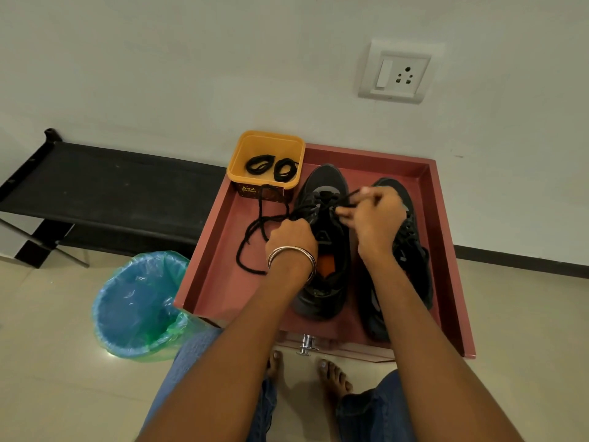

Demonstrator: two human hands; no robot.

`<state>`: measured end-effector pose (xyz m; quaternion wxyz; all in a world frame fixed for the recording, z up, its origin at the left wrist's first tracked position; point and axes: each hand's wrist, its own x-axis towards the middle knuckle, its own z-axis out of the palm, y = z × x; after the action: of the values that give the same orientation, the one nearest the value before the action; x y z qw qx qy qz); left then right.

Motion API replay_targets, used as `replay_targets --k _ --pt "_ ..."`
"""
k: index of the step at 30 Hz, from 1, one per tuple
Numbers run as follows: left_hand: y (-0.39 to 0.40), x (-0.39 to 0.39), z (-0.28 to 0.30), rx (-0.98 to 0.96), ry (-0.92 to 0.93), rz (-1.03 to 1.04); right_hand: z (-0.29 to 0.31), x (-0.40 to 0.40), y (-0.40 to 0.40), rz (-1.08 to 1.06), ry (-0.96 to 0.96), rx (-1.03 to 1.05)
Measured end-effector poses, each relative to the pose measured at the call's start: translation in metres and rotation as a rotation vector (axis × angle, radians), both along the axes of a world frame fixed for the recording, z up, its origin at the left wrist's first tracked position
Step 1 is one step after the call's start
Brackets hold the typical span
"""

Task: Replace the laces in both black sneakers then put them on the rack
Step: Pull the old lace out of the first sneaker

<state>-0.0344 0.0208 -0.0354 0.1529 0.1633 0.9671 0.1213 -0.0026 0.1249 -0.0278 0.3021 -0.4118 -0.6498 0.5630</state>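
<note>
Right hand (376, 215) grip: fingers curled tight, pinching a black lace (259, 231) just above the eyelets of the left-standing sneaker (322, 250). Left hand (291, 237) grip: fingers folded down over the same shoe's lacing, on a strand of that lace as far as can be seen; silver bangles at the wrist. Loose lace loops out toward 9 o'clock over the floor of the red tray (216, 275). Second black sneaker (404, 250) stands just beside the first, at its 3 o'clock, laces in, partly behind the right forearm. Yellow tub (266, 145) at the tray's 11 o'clock corner, two coiled black laces (272, 167) inside. Black rack (105, 186) against the wall at 9 o'clock. Bin with green liner (140, 304) on the floor at 8 o'clock of the tray. Wall socket (396, 73) at 1 o'clock.
</note>
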Motion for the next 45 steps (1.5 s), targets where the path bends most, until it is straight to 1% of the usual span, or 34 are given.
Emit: replay_targets --k 1,2,3,4,6,7,8,10,12,13,14,17,19,23,24,25,26,27,29,30,31,32,34,36,37,38,41,42,43,45 --pt "0.000 0.001 0.000 -0.003 0.001 -0.005 0.002 0.001 0.001 -0.085 0.101 -0.201" --pt "0.001 0.002 0.000 -0.007 0.003 -0.010 0.004 0.001 0.002 -0.123 0.127 -0.278" --pt "0.001 0.002 0.000 -0.012 0.004 -0.015 0.006 0.001 0.002 -0.118 0.063 -0.217" --pt "0.002 0.003 0.000 -0.016 0.003 -0.017 0.008 0.002 0.002 -0.087 -0.047 -0.063" --pt "0.001 0.003 0.000 -0.025 0.001 -0.011 0.008 0.004 0.002 0.012 -0.346 0.362" --pt "0.001 0.003 0.001 -0.029 0.002 -0.009 0.010 0.004 0.002 0.061 -0.440 0.552" --pt "0.001 0.003 0.001 -0.032 0.006 -0.010 0.013 0.004 0.001 0.146 -0.484 0.680" --pt "0.002 0.003 0.001 -0.038 0.014 -0.011 0.018 0.001 -0.001 0.408 -0.526 0.803" --pt "0.002 0.003 0.001 -0.051 0.019 -0.013 0.015 -0.001 -0.007 0.645 -0.714 0.906" --pt "0.002 0.003 0.002 -0.059 0.020 -0.014 0.010 -0.002 -0.010 0.692 -0.795 0.958" --pt "0.002 0.003 0.002 -0.063 0.020 -0.014 0.005 -0.002 -0.012 0.687 -0.826 0.996" --pt "0.001 0.003 0.002 -0.059 0.025 -0.017 -0.003 -0.003 -0.011 0.575 -0.738 1.053" --pt "0.001 0.003 0.003 -0.053 0.020 -0.020 -0.006 -0.004 -0.010 0.531 -0.654 1.026" --pt "0.001 0.004 0.004 -0.037 0.006 -0.019 -0.010 -0.003 -0.012 0.428 -0.569 0.950" --pt "0.001 0.004 0.004 -0.037 0.008 -0.021 -0.013 -0.003 -0.012 0.374 -0.516 0.918" --pt "0.000 0.004 0.004 -0.038 0.011 -0.022 -0.014 -0.002 -0.012 0.296 -0.430 0.844" --pt "-0.001 0.003 0.003 -0.040 0.016 -0.023 -0.013 -0.002 -0.012 0.216 -0.325 0.721" --pt "-0.001 0.003 0.003 -0.042 0.019 -0.023 -0.011 -0.001 -0.011 0.124 -0.211 0.547" --pt "-0.002 0.003 0.003 -0.045 0.018 -0.027 0.000 0.000 -0.008 -0.064 0.070 0.085" --pt "-0.002 0.003 0.003 -0.045 0.018 -0.030 0.003 0.001 -0.005 -0.139 0.173 -0.077" --pt "-0.002 0.003 0.002 -0.045 0.017 -0.035 0.006 0.002 -0.004 -0.188 0.194 -0.120" --pt "-0.002 0.003 0.002 -0.042 0.014 -0.036 0.007 0.002 -0.003 -0.204 0.134 -0.060" --pt "-0.001 0.003 0.002 -0.038 0.012 -0.038 0.007 0.002 -0.003 -0.146 -0.110 0.199" --pt "-0.001 0.004 0.002 -0.038 0.014 -0.038 0.010 0.003 -0.002 -0.031 -0.381 0.552" --pt "-0.001 0.004 0.003 -0.037 0.013 -0.035 0.013 0.003 -0.001 0.046 -0.492 0.698" --pt "-0.001 0.004 0.003 -0.035 0.010 -0.030 0.019 0.004 -0.002 0.149 -0.587 0.796" --pt "0.000 0.005 0.004 -0.022 0.004 -0.017 0.019 0.003 -0.007 0.517 -0.777 0.895" --pt "0.000 0.005 0.004 -0.023 0.005 -0.014 0.014 0.004 -0.011 0.588 -0.826 0.926" --pt "0.000 0.005 0.005 -0.027 0.004 -0.011 0.007 0.004 -0.013 0.609 -0.848 0.954" --pt "0.000 0.006 0.006 -0.037 0.004 -0.012 -0.001 0.003 -0.014 0.556 -0.827 0.998"
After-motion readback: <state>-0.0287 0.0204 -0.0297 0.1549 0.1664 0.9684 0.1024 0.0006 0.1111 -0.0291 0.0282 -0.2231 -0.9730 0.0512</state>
